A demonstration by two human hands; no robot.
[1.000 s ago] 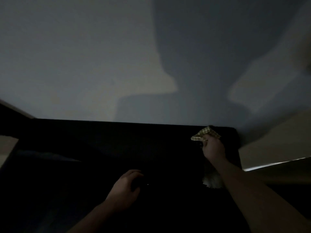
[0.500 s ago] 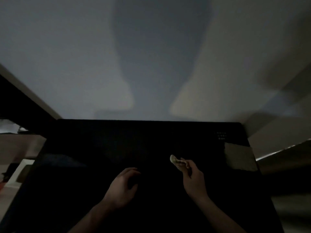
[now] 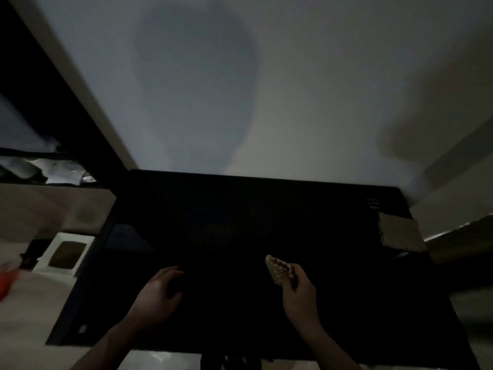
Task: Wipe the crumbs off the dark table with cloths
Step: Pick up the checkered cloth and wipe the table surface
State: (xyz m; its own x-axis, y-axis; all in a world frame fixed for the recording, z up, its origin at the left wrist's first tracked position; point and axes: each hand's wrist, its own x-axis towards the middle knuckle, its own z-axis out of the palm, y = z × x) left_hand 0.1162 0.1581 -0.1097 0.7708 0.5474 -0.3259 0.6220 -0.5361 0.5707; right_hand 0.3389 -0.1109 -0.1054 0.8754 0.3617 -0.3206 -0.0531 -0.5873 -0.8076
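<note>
The dark table [image 3: 240, 214] fills the lower middle of the dim head view. My right hand [image 3: 298, 295] is closed around a small checked cloth [image 3: 277, 269], whose bunched end sticks out toward the upper left, just above the tabletop right of centre. My left hand [image 3: 157, 295] rests on the table left of centre with curled fingers; it is too dark to tell whether anything lies under it. A flat tan cloth or pad [image 3: 400, 232] lies at the table's right edge. Crumbs cannot be made out in the dark.
A pale wall stands behind the table's far edge. On the floor to the left sits a white box with a brown inset [image 3: 65, 253], and something orange [image 3: 6, 281] shows at the left border. A dark frame runs diagonally at upper left.
My right hand has pulled the checked cloth from the far right corner back to the middle of the table. The view has swung to the left. My left hand has stayed put.
</note>
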